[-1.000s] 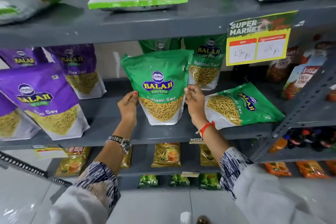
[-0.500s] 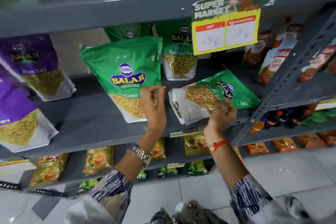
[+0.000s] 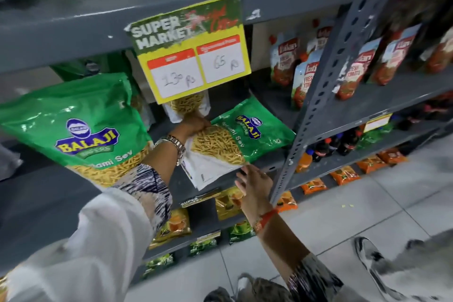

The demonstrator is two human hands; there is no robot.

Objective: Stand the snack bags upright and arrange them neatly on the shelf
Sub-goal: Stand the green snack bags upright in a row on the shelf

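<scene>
The glossy green Balaji Ratlami Sev snack bag (image 3: 247,140) lies tipped over on the grey metal shelf (image 3: 259,108), just below and right of the yellow-and-green supermarket price card (image 3: 193,56) that hangs from the shelf edge above. Its long axis runs on a slant: the green top end points up and right toward the perforated grey steel upright (image 3: 326,76), and the white bottom end points down and left, jutting past the shelf's front lip. The printed face is turned up toward the camera.

The left hand (image 3: 193,125), with a silver metal wristwatch (image 3: 175,146) on its wrist, reaches in under the price card and rests on the bag's upper left edge; its grip looks curled over that edge, though the fingers are mostly hidden. The right hand (image 3: 255,184), a red-orange thread band (image 3: 266,219) at its wrist, sits below the price card at the bag's lower corner, fingers spread and fingertips touching the white end.

Left of the price card, a second green Balaji bag (image 3: 78,127) stands upright. Directly behind the card's lower edge another standing bag (image 3: 188,105) shows only its clear window.
</scene>
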